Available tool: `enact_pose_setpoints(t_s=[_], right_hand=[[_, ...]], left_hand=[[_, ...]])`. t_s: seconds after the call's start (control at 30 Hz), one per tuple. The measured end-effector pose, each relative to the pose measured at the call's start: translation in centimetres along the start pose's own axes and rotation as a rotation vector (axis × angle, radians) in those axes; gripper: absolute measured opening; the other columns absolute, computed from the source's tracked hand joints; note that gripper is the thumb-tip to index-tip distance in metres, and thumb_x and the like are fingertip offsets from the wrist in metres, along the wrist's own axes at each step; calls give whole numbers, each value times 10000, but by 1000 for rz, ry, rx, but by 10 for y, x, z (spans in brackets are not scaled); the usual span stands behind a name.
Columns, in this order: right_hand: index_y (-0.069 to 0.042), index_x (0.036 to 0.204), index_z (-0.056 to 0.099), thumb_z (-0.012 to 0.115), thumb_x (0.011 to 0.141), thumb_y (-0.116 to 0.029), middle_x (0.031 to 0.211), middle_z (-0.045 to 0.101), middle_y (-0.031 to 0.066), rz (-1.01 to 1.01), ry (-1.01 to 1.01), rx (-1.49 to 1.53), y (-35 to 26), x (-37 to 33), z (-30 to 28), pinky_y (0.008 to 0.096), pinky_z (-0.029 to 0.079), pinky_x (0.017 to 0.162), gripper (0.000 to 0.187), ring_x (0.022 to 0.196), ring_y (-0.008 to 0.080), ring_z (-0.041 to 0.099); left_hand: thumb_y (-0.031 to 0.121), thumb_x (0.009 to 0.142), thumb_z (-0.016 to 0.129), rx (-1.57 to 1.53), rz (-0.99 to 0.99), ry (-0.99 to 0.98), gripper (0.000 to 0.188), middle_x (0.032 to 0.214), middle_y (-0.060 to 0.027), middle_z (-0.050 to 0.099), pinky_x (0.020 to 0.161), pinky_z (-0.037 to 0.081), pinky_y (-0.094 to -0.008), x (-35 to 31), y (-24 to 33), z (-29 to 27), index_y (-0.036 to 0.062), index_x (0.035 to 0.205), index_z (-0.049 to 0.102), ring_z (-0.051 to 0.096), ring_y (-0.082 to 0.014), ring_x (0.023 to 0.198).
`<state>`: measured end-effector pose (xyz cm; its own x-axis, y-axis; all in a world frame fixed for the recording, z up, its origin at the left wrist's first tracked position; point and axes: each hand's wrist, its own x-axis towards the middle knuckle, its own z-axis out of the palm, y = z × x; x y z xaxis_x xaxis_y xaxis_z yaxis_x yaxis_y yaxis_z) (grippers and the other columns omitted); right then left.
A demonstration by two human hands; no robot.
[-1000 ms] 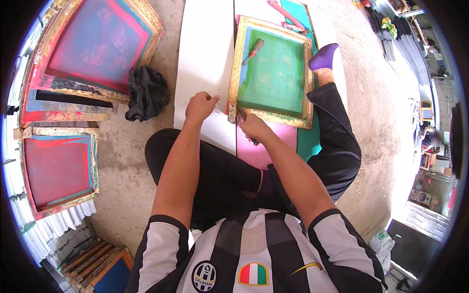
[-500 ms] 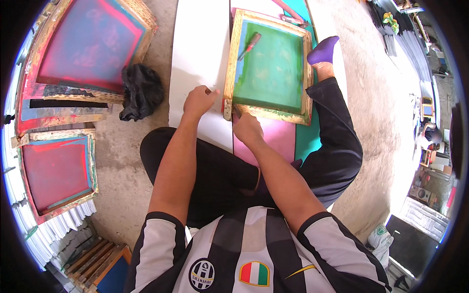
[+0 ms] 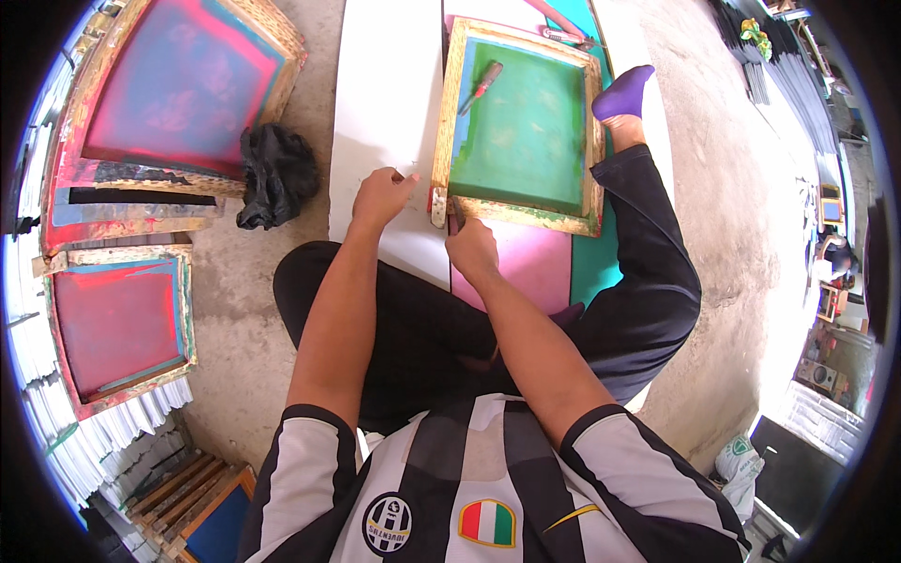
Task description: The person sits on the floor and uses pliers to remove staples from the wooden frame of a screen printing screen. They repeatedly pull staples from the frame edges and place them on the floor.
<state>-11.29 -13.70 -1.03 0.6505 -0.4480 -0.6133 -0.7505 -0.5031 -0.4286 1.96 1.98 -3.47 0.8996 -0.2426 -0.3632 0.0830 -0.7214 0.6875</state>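
Observation:
A wooden screen-printing frame [image 3: 592,141] with green mesh lies on a white, pink and teal surface in front of me. My right hand [image 3: 472,246] is closed at its near left corner, around a slim dark tool [image 3: 457,214] whose kind I cannot make out; its tip meets the near bar. My left hand [image 3: 383,195] hovers beside the frame's left bar, fingers curled inward; anything inside them is hidden. On the mesh rests a screwdriver [image 3: 485,81] with a red and dark handle.
Metal-ended tools [image 3: 569,38] lie past the frame's far right corner. My foot in a purple sock [image 3: 623,94] is by its right bar. Leftward are a black plastic bag [image 3: 279,175], a large printing screen [image 3: 178,84] and a smaller red one [image 3: 120,324].
The view has shifted slightly. Both hands stay nearly where they were, my right still at the frame's near left corner. The screwdriver has not moved on the mesh.

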Motion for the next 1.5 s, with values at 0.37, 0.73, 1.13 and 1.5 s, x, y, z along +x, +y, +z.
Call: enact_pose_setpoints(t_s=[0.37, 0.73, 1.13, 1.5], right_hand=[[25, 860, 656, 605, 813, -144, 740, 699, 214, -229, -213, 258, -9, -22, -11, 444, 575, 682, 183, 676, 336, 726], [36, 1031, 614, 642, 907, -188, 769, 658, 116, -201, -545, 458, -24, -19, -21, 338, 543, 560, 257, 599, 203, 674], [123, 893, 625, 583, 836, -133, 710, 657, 197, -61, -362, 165, 12, 17, -37, 444, 516, 481, 266, 562, 279, 671], [137, 886, 674, 543, 832, -116, 737, 694, 279, -63, -343, 1, -2, 33, -28, 473, 578, 539, 290, 604, 367, 724]], left_hand=[[308, 974, 676, -448, 76, -395, 317, 832, -53, 709, 589, 457, -263, -19, 17, -12, -2, 1023, 722, 572, -111, 641], [314, 988, 660, -239, 157, -168, 339, 762, -100, 652, 610, 497, -347, -6, -18, -6, -20, 936, 681, 597, -183, 620], [520, 920, 685, 93, -104, -71, 530, 993, -219, 757, 858, 549, -482, -7, 3, -12, 3, 1012, 760, 731, -366, 967], [514, 920, 687, 63, -54, -75, 539, 984, -232, 753, 860, 549, -473, -5, 6, -12, -12, 1008, 758, 731, -369, 952]])
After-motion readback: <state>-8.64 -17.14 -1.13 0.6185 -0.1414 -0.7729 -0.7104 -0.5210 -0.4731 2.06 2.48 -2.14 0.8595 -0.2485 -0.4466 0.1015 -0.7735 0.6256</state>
